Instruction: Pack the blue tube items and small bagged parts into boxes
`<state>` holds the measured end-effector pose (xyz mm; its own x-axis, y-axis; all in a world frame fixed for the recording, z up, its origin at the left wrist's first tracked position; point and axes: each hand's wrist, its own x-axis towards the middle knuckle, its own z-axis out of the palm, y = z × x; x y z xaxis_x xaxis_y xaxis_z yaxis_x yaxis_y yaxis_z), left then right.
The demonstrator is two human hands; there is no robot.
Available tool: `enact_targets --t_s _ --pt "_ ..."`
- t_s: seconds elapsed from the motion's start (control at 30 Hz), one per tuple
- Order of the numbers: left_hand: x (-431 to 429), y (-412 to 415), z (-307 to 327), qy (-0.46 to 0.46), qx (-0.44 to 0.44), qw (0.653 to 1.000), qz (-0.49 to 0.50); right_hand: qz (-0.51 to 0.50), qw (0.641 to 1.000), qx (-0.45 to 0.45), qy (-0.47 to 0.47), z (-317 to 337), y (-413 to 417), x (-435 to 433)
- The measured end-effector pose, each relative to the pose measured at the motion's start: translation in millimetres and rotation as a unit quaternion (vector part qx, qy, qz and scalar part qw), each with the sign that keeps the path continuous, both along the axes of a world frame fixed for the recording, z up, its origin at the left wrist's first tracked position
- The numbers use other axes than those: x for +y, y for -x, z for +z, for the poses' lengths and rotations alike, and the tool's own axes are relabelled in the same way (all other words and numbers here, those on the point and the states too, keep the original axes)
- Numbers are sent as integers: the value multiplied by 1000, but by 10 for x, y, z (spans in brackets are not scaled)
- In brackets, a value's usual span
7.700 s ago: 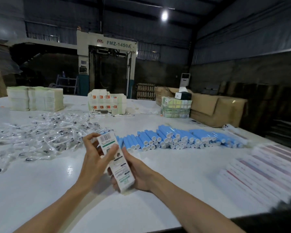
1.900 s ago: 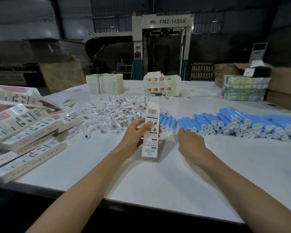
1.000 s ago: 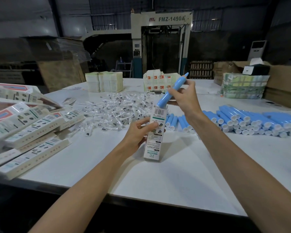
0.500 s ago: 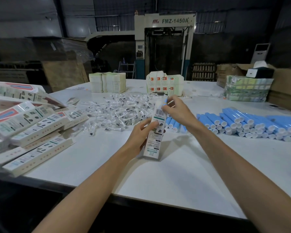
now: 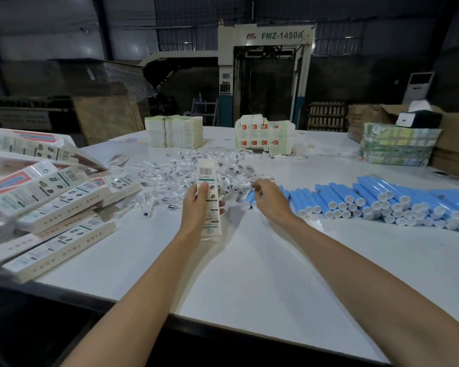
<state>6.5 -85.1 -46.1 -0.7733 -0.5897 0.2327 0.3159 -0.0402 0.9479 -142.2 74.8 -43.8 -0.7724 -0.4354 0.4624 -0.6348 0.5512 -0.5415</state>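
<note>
A dim shed with corrugated walls holds a white table and, behind it, a machine marked FMZ-1450A.

FMZ-1450A machine back centre | white floor-standing unit right | wooden pallets between them

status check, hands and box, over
Left hand grips the box upright. Right hand reaches the bagged parts, grasp unclear. Blue tubes lie just beside it, nothing blocking.

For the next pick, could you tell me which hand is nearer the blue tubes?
Right. The right hand is at the left end of the blue tubes; the left hand grips the box further left.
</note>
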Motion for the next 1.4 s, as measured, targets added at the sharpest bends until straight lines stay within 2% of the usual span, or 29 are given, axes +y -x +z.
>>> enact_targets --t_s 0.17,0.33,0.5,0.6,0.73,0.83,0.9,0.97,1.07,1.2,1.4 --pt "-17 8 -55 -33 -2 999 5 -1 988 96 -119 23 198 -245" --pt "28 19 -67 -20 5 1000 -16 -25 981 137 -136 237 330 -646" --pt "60 11 -64 5 6 999 -33 -61 971 128 -195 249 352 -870" --pt "69 28 -68 9 3 999 -40 -83 972 134 -177 225 311 -873" --pt "84 51 -82 4 8 999 -54 -103 980 154 -77 321 277 -743" --pt "127 58 -82 -11 10 996 -88 -91 988 109 59 367 173 -455" --pt "174 71 -70 -18 16 992 -121 -71 986 48 146 361 71 -193" --pt "234 86 -67 -25 22 988 -152 -59 970 -41 232 352 -14 97" --pt "354 118 -73 -35 19 981 -188 -50 921 -160 350 362 -123 556" --pt "594 167 21 -45 9 971 -235 -23 895 -175 410 455 -209 971" --pt "1009 233 158 -56 5 957 -286 -8 856 -143 497 713 -325 1169"
